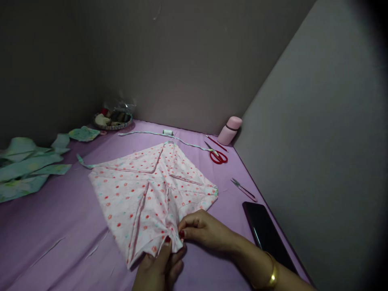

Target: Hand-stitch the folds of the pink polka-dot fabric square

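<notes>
A white cloth (130, 194) with small red and orange prints lies spread on the purple-covered table, its folded seams showing. The near edge is gathered up between my two hands. My left hand (162, 262) pinches that edge from below, thumb on top. Just to its right, my right hand (203, 230) is closed with thumb and forefinger together at the gathered fabric. Whether a needle or thread sits in those fingertips is too small to make out. A thin green fabric strip (83, 162) sticks out from the cloth's left corner.
Red-handled scissors (217, 157), a red pencil (216, 143), thread snips (244, 190) and a black phone (266, 232) lie right. A pink bottle (229, 131) leans by the wall. Green fabric pieces (30, 163), a thread basket (113, 126), a spool (167, 132) and a long cord (145, 132) lie left and behind.
</notes>
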Available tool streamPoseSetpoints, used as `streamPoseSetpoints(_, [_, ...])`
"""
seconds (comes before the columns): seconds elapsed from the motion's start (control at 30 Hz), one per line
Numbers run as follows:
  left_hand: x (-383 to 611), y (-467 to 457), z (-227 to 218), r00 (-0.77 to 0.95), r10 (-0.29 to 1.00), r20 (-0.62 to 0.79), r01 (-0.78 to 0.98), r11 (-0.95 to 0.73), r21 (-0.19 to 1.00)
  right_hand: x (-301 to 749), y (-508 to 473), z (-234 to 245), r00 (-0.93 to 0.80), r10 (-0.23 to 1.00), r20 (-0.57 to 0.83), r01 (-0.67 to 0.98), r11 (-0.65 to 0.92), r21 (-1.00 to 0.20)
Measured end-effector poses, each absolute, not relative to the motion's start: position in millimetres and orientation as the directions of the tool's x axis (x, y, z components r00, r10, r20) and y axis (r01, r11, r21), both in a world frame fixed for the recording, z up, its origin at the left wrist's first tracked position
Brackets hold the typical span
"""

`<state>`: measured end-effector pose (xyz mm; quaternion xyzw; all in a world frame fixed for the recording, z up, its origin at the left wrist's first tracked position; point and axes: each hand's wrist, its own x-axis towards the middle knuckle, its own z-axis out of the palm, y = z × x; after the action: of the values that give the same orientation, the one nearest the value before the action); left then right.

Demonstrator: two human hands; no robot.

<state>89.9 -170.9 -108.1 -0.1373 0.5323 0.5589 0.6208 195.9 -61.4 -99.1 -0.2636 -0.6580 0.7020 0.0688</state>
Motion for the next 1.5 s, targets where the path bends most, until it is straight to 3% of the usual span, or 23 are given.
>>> streamPoseSetpoints(0.17, [90,-169,-103,-0.185,0.557,-0.81,-0.833,0.349,0.43,196,-67,-97,-0.832,0.474,-0.288,0.327,-0.002,-0.945])
streamPoseSetpoints(0.5, [91,-169,-108,-0.198,0.601,-0.775,-0.829,0.319,0.459,197,-79,-77,-0.858,0.488,-0.164,0.363,0.348,-0.864])
streamPoseSetpoints(0.57, [91,-169,-107,-0.191,0.605,-0.773,-0.834,0.315,0.453,195,-81,-72,-0.846,0.521,-0.108,0.39,0.469,-0.793])
streamPoseSetpoints(0.67, [89,-171,-106,-0.195,0.651,-0.733,-0.799,0.327,0.504,187,-84,-66,-0.828,0.557,0.065,0.424,0.699,-0.576])
streamPoseSetpoints(0.73, [86,-175,-110,-0.259,0.725,-0.638,-0.658,0.351,0.666,180,-85,-65,-0.856,0.505,0.108,0.412,0.794,-0.448])
streamPoseSetpoints(0.83, [79,-180,-126,-0.326,0.857,-0.399,-0.213,0.345,0.914,172,-85,-67,-0.917,0.394,0.063,0.353,0.875,-0.332])
streamPoseSetpoints(0.93, [71,-182,-144,-0.305,0.921,-0.243,0.191,0.309,0.932,167,-84,-65,-0.948,0.318,0.015,0.304,0.917,-0.258])
streamPoseSetpoints(1.03, [66,-180,-152,-0.273,0.943,-0.187,0.361,0.281,0.889,162,-83,-58,-0.953,0.296,-0.068,0.304,0.93,-0.207])
streamPoseSetpoints(1.13, [67,-178,-152,-0.256,0.951,-0.174,0.333,0.255,0.908,158,-85,-53,-0.959,0.263,-0.108,0.272,0.959,-0.077])
streamPoseSetpoints(1.27, [70,-177,-143,-0.333,0.928,-0.168,0.225,0.252,0.941,157,-87,-62,-0.985,0.139,0.098,0.144,0.988,0.05])
streamPoseSetpoints(1.37, [73,-177,-133,-0.359,0.89,-0.282,-0.093,0.267,0.959,162,-88,-70,-0.933,0.231,0.276,0.2,0.97,-0.135])
streamPoseSetpoints(1.43, [76,-177,-126,-0.327,0.856,-0.401,-0.373,0.273,0.887,166,-91,-70,-0.868,0.326,0.374,0.206,0.923,-0.325])
streamPoseSetpoints(1.5, [80,-176,-120,-0.292,0.829,-0.476,-0.519,0.281,0.808,167,-97,-63,-0.822,0.37,0.434,0.142,0.87,-0.473])
